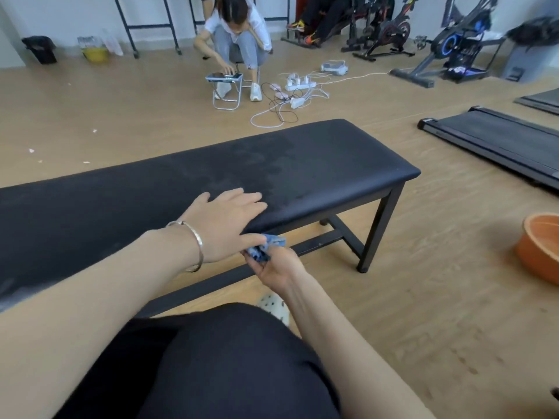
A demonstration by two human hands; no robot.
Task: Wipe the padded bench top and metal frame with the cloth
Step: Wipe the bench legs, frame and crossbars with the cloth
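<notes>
A long black padded bench top [317, 158] runs from the left edge to the middle right, with damp streaks near its centre. Its black metal frame [379, 225] shows below, with a low crossbar [317, 244]. My left hand [227, 219] rests flat on the near edge of the pad, fingers straight, a silver bangle on the wrist. Just under that edge my right hand [276, 267] grips a bunched blue cloth [266, 247] against the underside of the bench, close to the left thumb.
An orange basin [541, 246] sits on the wood floor at the right. A treadmill [496, 143] lies behind it. A person [239, 28] crouches by a small stool [225, 87], with cables and power strips [298, 92] beyond the bench. Exercise bikes [390, 28] line the back wall.
</notes>
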